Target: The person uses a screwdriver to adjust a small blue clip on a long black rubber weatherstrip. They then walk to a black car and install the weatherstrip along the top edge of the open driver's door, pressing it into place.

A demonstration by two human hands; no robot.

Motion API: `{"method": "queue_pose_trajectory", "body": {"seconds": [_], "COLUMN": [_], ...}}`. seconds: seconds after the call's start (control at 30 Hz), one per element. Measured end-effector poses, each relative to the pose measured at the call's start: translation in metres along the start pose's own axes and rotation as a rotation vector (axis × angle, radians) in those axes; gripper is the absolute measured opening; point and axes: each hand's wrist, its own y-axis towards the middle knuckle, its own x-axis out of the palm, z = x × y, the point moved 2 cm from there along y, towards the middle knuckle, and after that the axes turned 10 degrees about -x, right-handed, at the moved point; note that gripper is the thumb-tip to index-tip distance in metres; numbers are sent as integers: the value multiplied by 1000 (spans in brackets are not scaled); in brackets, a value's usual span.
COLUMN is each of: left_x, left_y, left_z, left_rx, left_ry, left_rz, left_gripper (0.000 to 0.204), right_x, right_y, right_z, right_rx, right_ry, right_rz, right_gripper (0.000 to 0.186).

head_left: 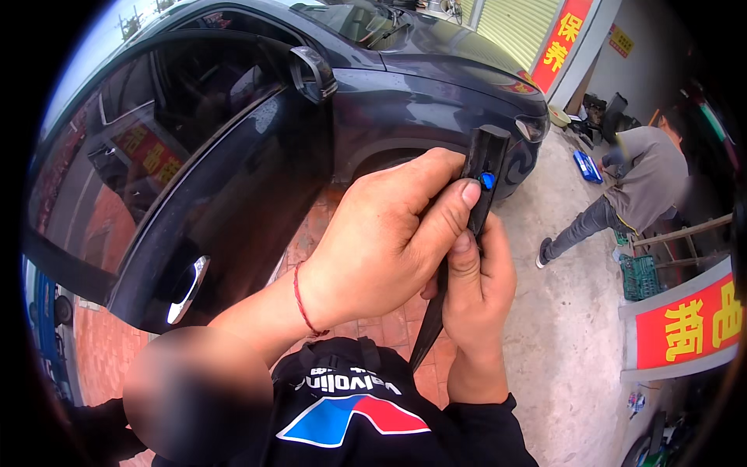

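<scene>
My left hand point(385, 241) grips the upper end of a long black wiper blade point(489, 148), its thumb beside a small blue piece point(487, 180) on the blade. My right hand point(478, 292) holds the blade just below, thumb up along it, and the lower part of the strip tapers down toward my black clothing. A red string is round my left wrist. The blade is held in front of a dark car point(436, 93), near its front wheel arch.
The car door point(226, 202) stands open at left. At right a person in grey point(650, 171) bends beside a blue case point(587, 167). A green crate point(640, 276), a wooden ladder point(673, 233) and a red-and-yellow sign point(654, 338) are at the right, over concrete and brick paving.
</scene>
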Motion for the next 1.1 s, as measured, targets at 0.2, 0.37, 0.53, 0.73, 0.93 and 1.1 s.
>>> {"method": "queue_pose_trajectory", "body": {"seconds": [0.2,0.37,0.53,0.73,0.93,1.1], "left_x": [-15,-26,-33,-37,-61,-123], "left_y": [-3,-9,-18,-27,-41,-66], "left_z": [-3,-7,-14,-20,-24,-45], "left_rx": [-71,-225,-343,-123,-187,-294], "left_ry": [14,-174,-293,61,-92,-406], "left_rz": [53,-10,-29,114,80,-9], "left_gripper": [16,26,27,25,32,42], "right_x": [5,20,34,40,45,75], "right_y": [7,8,4,-2,8,14], "right_z": [-1,1,6,5,14,38], "right_rx": [128,151,154,180,346,586], "right_ry": [160,282,191,184,342,649], "right_rz": [-124,-168,-169,-211,-438,-788], "right_gripper": [37,34,34,34,43,45]}}
